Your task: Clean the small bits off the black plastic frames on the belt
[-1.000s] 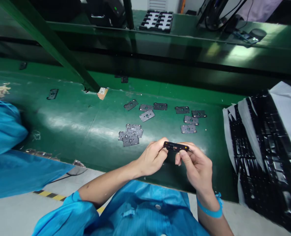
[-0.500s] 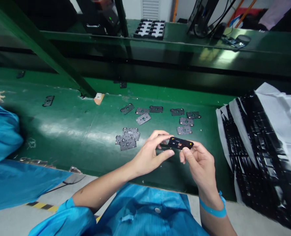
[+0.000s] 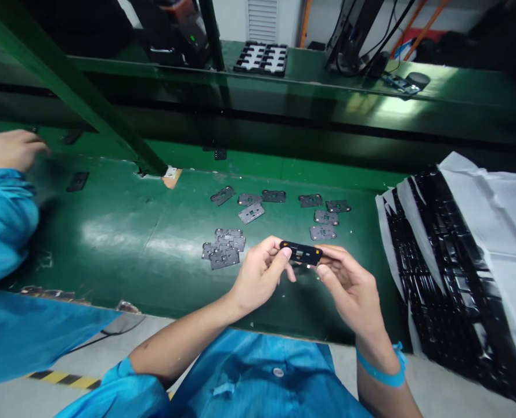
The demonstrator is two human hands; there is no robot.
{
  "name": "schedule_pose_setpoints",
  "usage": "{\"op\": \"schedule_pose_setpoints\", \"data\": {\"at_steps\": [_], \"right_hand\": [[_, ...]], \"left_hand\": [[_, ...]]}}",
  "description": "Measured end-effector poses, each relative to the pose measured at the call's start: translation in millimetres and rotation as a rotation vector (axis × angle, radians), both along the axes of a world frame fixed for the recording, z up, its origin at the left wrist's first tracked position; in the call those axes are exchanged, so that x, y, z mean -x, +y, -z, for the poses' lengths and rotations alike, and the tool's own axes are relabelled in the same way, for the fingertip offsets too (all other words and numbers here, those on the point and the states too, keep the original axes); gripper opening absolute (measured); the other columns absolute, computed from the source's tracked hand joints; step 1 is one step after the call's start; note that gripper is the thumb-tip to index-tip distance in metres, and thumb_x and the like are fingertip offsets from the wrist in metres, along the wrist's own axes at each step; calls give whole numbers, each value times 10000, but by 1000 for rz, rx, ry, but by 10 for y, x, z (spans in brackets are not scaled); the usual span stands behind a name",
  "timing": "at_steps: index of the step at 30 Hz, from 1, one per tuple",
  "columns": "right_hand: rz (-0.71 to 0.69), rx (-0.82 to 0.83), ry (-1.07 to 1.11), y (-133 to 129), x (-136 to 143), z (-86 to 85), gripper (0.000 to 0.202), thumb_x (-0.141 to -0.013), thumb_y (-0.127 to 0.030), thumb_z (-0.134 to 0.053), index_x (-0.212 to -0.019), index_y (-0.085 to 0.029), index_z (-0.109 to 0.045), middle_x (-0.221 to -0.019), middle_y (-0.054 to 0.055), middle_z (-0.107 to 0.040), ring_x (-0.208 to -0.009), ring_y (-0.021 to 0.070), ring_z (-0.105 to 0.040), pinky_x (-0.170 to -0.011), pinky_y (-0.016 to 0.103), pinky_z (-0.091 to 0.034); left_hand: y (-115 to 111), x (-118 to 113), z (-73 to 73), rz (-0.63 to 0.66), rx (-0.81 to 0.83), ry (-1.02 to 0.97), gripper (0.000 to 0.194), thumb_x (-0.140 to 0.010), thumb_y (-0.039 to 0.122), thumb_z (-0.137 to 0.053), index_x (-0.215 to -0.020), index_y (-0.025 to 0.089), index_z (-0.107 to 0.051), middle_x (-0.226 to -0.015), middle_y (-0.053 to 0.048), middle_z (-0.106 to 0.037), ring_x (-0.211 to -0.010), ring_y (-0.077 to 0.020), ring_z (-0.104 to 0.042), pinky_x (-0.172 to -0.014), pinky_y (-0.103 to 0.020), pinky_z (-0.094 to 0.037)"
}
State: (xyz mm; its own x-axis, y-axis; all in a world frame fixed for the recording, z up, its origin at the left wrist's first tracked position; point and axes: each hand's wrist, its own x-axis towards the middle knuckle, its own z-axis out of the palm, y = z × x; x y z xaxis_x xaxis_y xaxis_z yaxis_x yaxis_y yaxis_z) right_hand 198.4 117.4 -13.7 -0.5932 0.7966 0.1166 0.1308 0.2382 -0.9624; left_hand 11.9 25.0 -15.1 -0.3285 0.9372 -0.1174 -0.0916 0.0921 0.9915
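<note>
A small black plate with cutouts and yellow spots is held over the green bench. My left hand pinches its left end, the thumb lying on its face. At the plate's right end is my right hand, its fingers behind the upper edge and the thumb just below the corner; the fingers look apart. Left of my left hand lies a cluster of overlapping dark plates. Farther back on the bench are several loose plates, among them one grey plate and another behind my right hand.
Stacked black trays with white sheets stand at the right. A co-worker's hand and blue sleeve are at the left. A green post slants down to the bench. On the back shelf sits a black-and-white tray.
The held plate has moved left. My left thumb now presses its left end, and my right hand's grip has loosened. A co-worker's hand has come into view at the left.
</note>
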Motion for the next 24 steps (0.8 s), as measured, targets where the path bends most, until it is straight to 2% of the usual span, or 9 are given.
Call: {"op": "schedule_pose_setpoints", "data": {"at_steps": [3,5,9,15,17,20,24], "right_hand": [[-48,158,56,-76,102,-39,209,-1034,-330,-716,-1206,-213,-734,-842,36,-789,-712,183,-763,-686,302,-645],[-34,192,58,-101,144,-14,154,-1034,-338,-718,-1108,-204,-742,-738,12,-766,-661,171,-755,-664,279,-636],[3,145,9,-100,141,76,141,-1000,-340,-762,-1063,-215,-743,-820,36,-825,-749,206,-815,-754,312,-661],[-26,-88,-167,-6,40,93,68,-989,-303,-766,-1002,-244,-797,-923,49,-838,-821,232,-804,-791,351,-645],[-47,-65,-164,20,11,77,101,-981,-321,-787,-1050,-248,-798,-968,53,-837,-853,230,-795,-810,355,-644],[-21,54,-63,19,4,52,240,-970,-355,-809,-1178,-244,-765,-1043,69,-828,-909,230,-794,-837,362,-659],[59,132,73,-48,84,3,215,-1009,-376,-749,-1164,-227,-752,-997,68,-799,-784,194,-764,-763,348,-666]], "left_hand": [[-13,-37,-2,-15,-58,12,326,-1093,480,-563,-1001,168,-586,-668,-8,-723,-495,-95,-598,-494,-195,-432],[-21,-60,2,-29,-85,35,309,-1098,467,-562,-1001,173,-579,-680,-3,-720,-524,-100,-635,-507,-193,-447],[-25,-87,19,-38,-91,37,311,-1107,477,-541,-1008,182,-550,-698,-15,-740,-523,-106,-656,-502,-192,-478],[-10,-94,54,-47,-123,-6,320,-1112,493,-525,-1019,187,-519,-806,-55,-791,-565,-119,-719,-494,-186,-504],[-18,-94,63,-44,-112,-1,319,-1114,491,-523,-1023,185,-519,-834,-64,-799,-588,-123,-736,-501,-185,-506],[-42,-101,72,-28,-91,-10,317,-1121,488,-509,-1027,186,-511,-871,-72,-798,-602,-125,-743,-501,-186,-499],[-81,-135,80,7,-78,-23,294,-1136,474,-479,-1052,192,-498,-879,-48,-771,-605,-115,-730,-511,-190,-488]]}}
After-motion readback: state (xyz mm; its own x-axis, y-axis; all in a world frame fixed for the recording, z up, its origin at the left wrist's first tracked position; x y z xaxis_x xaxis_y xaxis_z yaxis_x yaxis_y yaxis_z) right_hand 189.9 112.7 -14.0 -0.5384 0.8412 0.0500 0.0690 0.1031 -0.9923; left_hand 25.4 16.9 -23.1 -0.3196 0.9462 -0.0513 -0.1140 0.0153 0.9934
